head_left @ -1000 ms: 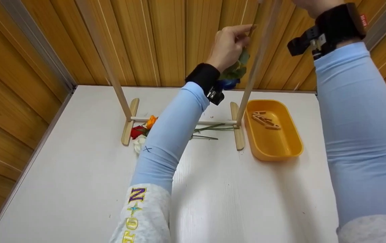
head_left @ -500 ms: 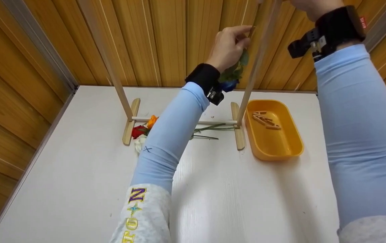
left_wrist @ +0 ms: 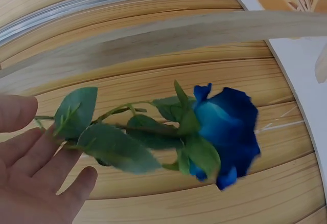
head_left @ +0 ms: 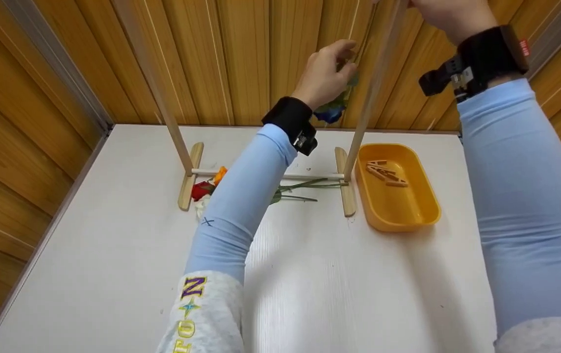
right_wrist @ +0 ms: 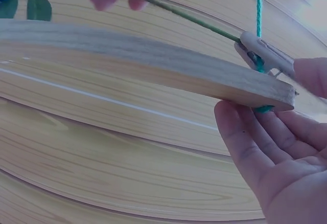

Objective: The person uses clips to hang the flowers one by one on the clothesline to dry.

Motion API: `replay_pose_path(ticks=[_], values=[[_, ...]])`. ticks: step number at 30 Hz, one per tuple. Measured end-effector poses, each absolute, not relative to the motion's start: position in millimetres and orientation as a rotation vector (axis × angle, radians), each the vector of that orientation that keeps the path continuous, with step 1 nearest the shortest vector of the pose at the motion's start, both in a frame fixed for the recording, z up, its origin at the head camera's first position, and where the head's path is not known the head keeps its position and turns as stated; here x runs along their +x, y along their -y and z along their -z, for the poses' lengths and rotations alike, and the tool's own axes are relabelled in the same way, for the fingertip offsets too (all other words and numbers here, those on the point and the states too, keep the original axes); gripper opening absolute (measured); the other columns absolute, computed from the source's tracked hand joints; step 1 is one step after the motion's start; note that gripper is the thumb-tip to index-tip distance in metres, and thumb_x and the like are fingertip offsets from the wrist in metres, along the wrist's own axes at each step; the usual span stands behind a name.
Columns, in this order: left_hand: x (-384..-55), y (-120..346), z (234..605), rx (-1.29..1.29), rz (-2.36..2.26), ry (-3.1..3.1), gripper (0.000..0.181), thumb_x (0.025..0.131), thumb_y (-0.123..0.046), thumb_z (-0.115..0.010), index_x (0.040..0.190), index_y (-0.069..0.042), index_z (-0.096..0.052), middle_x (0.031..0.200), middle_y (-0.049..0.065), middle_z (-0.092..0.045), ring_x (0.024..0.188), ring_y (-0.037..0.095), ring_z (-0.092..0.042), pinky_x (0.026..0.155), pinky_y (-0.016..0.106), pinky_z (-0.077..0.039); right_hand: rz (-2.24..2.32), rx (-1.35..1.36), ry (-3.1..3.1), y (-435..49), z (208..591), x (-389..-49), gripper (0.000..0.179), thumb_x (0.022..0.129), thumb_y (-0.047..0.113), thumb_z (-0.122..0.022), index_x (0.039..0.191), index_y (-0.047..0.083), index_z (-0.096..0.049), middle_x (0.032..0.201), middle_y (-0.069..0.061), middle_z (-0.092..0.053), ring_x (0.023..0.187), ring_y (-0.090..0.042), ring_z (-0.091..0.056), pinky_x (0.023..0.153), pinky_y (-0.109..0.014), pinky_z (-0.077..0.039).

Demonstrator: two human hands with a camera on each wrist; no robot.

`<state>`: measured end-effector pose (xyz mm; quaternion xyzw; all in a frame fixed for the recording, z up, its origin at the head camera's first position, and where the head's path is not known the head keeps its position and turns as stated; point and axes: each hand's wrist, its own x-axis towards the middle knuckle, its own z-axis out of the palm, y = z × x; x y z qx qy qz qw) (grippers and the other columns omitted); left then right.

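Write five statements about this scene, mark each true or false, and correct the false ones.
1. The blue rose hangs bloom downward. True.
2. The right hand holds a clothespin. True.
3. The cord at the clothespin is red. False: it is green.
4. The yellow tub holds more clothespins. True.
5. The red rose lies inside the tub. False: it lies outside it, beside the orange rose.

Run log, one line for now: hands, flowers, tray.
left hand: relaxed at blue rose | right hand: pinching clothespin at stem and green cord | table: red flower, orange flower, white flower | yellow tray: loose clothespins
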<state>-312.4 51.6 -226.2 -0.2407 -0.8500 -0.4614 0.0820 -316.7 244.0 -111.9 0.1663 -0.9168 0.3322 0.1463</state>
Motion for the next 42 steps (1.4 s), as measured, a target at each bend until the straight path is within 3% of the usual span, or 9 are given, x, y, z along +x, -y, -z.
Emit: replay_pose_path(ticks=[3, 5, 10, 17, 20, 27, 36, 42], values=[[-312, -47, 231, -0.722, 1.396, 2.562, 0.049, 0.109, -0.015, -0.052, 0.155, -0.005, -0.043, 0.152, 0.01, -0.053, 0.14, 0.018, -0.049, 0.109, 0.015, -0.039, -1.018, 0.618, 2.498, -249, 124, -316, 0.039, 0.108, 0.032, -0.053, 0.146, 0.023, -0.057, 0.127, 0.015, -0.057, 0.112, -0.002, -0.054, 0.107, -0.025, -0.044], [-312, -45, 235, -0.72, 1.419, 2.572, 0.05, 0.108, -0.016, -0.053, 0.156, -0.005, -0.042, 0.153, 0.01, -0.052, 0.141, 0.018, -0.048, 0.111, 0.016, -0.038, -1.064, 0.646, 2.443, -253, 134, -314, 0.036, 0.107, 0.026, -0.056, 0.142, 0.021, -0.061, 0.126, 0.012, -0.06, 0.114, -0.006, -0.057, 0.106, -0.026, -0.046], [-310, -39, 244, -0.704, 1.457, 2.583, 0.05, 0.108, -0.017, -0.054, 0.155, -0.005, -0.043, 0.153, 0.009, -0.052, 0.141, 0.018, -0.048, 0.112, 0.017, -0.037, -1.177, 0.659, 2.356, -260, 159, -306, 0.033, 0.105, 0.013, -0.058, 0.137, 0.013, -0.065, 0.117, 0.008, -0.064, 0.103, -0.006, -0.062, 0.099, -0.023, -0.051], [-301, -27, 257, -0.706, 1.404, 2.572, 0.048, 0.107, -0.016, -0.056, 0.153, -0.004, -0.046, 0.152, 0.011, -0.053, 0.14, 0.021, -0.05, 0.112, 0.018, -0.038, -1.298, 0.616, 2.292, -257, 193, -297, 0.031, 0.102, 0.005, -0.059, 0.13, -0.003, -0.065, 0.113, 0.006, -0.068, 0.099, -0.006, -0.065, 0.091, -0.021, -0.053], [-294, -20, 266, -0.707, 1.379, 2.572, 0.048, 0.107, -0.016, -0.056, 0.153, -0.003, -0.046, 0.152, 0.013, -0.053, 0.14, 0.023, -0.05, 0.113, 0.02, -0.038, -1.363, 0.602, 2.271, -255, 210, -290, 0.03, 0.102, 0.002, -0.058, 0.13, -0.006, -0.064, 0.117, -0.001, -0.068, 0.1, -0.009, -0.066, 0.091, -0.021, -0.053], [-270, -2, 289, -0.697, 1.246, 2.61, 0.052, 0.108, -0.02, -0.055, 0.155, -0.002, -0.043, 0.156, 0.014, -0.049, 0.146, 0.023, -0.044, 0.119, 0.026, -0.034, -1.407, 0.562, 2.275, -256, 254, -265, 0.033, 0.105, 0.007, -0.057, 0.136, -0.004, -0.061, 0.132, -0.018, -0.064, 0.115, -0.015, -0.064, 0.104, -0.026, -0.05], [-236, 22, 327, -0.683, 1.153, 2.597, 0.057, 0.108, -0.025, -0.056, 0.157, -0.001, -0.04, 0.159, 0.017, -0.044, 0.147, 0.028, -0.042, 0.122, 0.039, -0.033, -1.416, 0.535, 2.239, -255, 315, -236, 0.037, 0.105, 0.006, -0.058, 0.141, -0.004, -0.059, 0.139, -0.017, -0.062, 0.127, -0.023, -0.06, 0.109, -0.027, -0.047], [-219, 34, 355, -0.663, 1.096, 2.569, 0.056, 0.108, -0.027, -0.055, 0.155, 0.001, -0.041, 0.159, 0.02, -0.043, 0.149, 0.033, -0.039, 0.122, 0.05, -0.03, -1.339, 0.566, 2.227, -251, 345, -220, 0.042, 0.102, 0.003, -0.061, 0.144, -0.002, -0.057, 0.15, -0.019, -0.055, 0.141, -0.03, -0.05, 0.115, -0.028, -0.041]])
